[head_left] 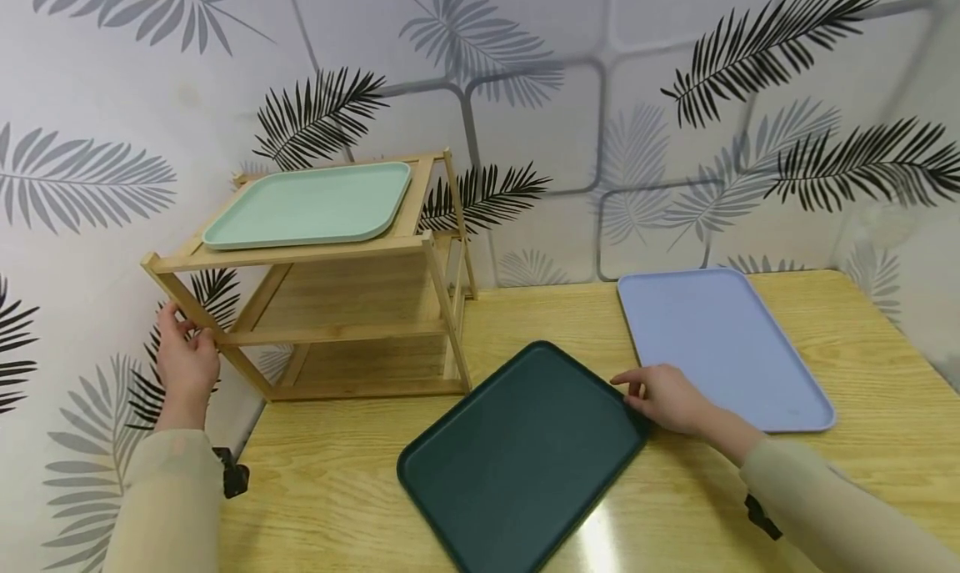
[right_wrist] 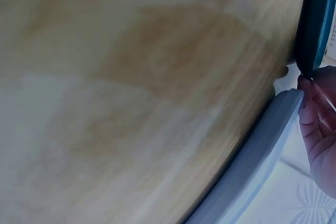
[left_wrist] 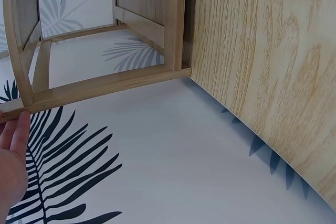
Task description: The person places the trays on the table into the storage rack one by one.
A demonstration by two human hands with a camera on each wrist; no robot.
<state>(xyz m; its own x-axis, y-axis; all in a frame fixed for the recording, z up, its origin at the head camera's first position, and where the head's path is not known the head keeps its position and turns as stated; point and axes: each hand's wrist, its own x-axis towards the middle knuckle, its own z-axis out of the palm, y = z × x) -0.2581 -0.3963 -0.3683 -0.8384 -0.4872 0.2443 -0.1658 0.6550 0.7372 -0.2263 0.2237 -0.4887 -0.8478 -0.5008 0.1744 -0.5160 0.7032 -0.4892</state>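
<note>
At the far left my left hand (head_left: pixel 186 360) grips the slanted front post of a two-level wooden rack (head_left: pixel 337 333). In the left wrist view, fingertips (left_wrist: pixel 21 129) meet the wooden post, though part of that hand lies outside the picture. A pale green tray (head_left: pixel 311 204) lies on the rack's top. My right hand (head_left: pixel 667 398) pinches the right edge of a dark green tray (head_left: pixel 525 464), which sits askew in front of the rack. The right wrist view shows the thumb and fingers at this tray's corner (right_wrist: pixel 315 30). To the right is a lavender tray (head_left: pixel 723 348).
A wood-grain table (head_left: pixel 315 481) carries the rack and both lower trays. Behind it is a wall (head_left: pixel 660 139) with leaf prints. The table's left edge runs close by the rack's front foot. The rack's lower shelves (head_left: pixel 352 296) show bare wood.
</note>
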